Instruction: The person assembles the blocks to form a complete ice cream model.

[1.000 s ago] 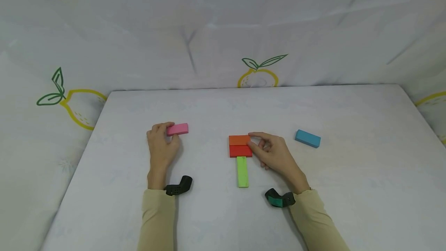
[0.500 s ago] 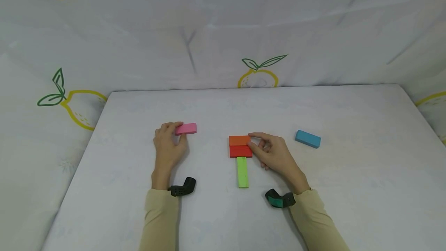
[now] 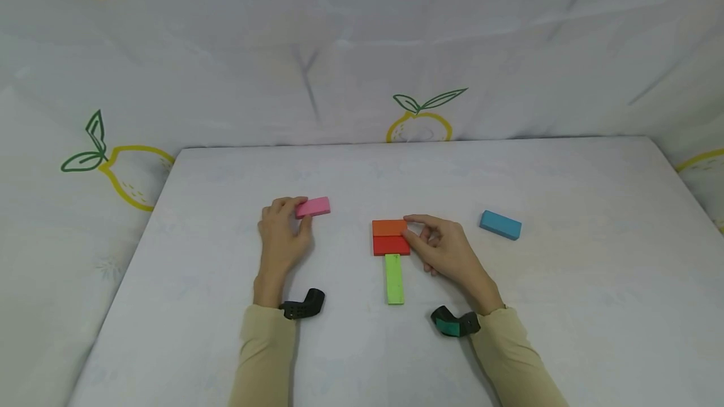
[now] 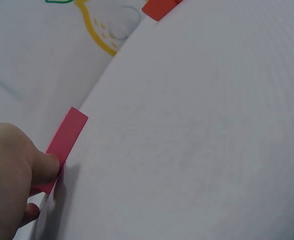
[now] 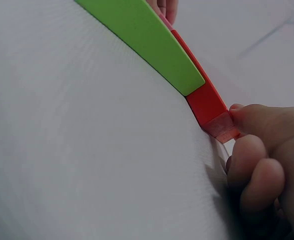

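Pink block [image 3: 314, 207]: over the left part of the white tabletop [image 3: 565, 306], slightly slanted; its left end is pinched by the left hand [image 3: 281, 236], thumb on the near edge, fingers on the far edge, spread only as wide as the block. Whether its underside touches the tabletop, I cannot tell.
Orange block [image 3: 387, 228]: near the middle, lying crosswise.
Red block [image 3: 390, 244]: long side against the orange one, on its near side.
Green block [image 3: 394, 281]: pointing toward the person, far end meeting the red block's near side.
Right hand [image 3: 448, 249]: thumb and forefinger slightly parted, pinching the orange block's right end; other fingers curled in.
Blue block [image 3: 500, 225]: rightmost, angled, well apart from the others.
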Motion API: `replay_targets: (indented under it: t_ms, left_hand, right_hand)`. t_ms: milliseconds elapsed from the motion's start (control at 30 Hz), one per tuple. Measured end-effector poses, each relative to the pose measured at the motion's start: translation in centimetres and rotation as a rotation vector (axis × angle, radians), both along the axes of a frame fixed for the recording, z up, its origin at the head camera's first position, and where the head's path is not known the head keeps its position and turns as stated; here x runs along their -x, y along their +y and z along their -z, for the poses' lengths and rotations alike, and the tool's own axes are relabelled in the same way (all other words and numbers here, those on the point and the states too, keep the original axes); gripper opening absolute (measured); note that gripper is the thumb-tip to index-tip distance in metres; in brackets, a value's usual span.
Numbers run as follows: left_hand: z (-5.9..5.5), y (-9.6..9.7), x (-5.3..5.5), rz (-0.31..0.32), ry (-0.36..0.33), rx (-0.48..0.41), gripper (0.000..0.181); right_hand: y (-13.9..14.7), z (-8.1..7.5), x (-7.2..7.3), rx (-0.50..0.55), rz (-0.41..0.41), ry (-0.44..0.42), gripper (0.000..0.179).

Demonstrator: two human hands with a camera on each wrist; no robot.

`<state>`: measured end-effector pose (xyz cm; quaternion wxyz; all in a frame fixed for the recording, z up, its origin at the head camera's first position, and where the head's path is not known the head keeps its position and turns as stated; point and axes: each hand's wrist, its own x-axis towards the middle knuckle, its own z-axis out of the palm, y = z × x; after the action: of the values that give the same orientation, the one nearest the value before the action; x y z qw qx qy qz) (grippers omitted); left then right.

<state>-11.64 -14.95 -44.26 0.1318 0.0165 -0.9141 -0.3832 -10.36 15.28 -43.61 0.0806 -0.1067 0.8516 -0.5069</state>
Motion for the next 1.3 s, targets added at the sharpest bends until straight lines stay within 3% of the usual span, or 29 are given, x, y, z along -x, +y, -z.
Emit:
replay_targets:
  t_ms: [300,1300]
  left_hand:
    - [0.4,1.7,0.2,0.050,0.080,0.038,0.031]
    - [0.3,6.0,-0.5,0.187,0.111,0.122,0.032]
  right_hand:
    - [-0.1,-0.1,0.0,-0.007,0.007,-0.003,0.036]
    - [-0.1,0.1,0.1,-0.021,0.013,-0.018,0.038]
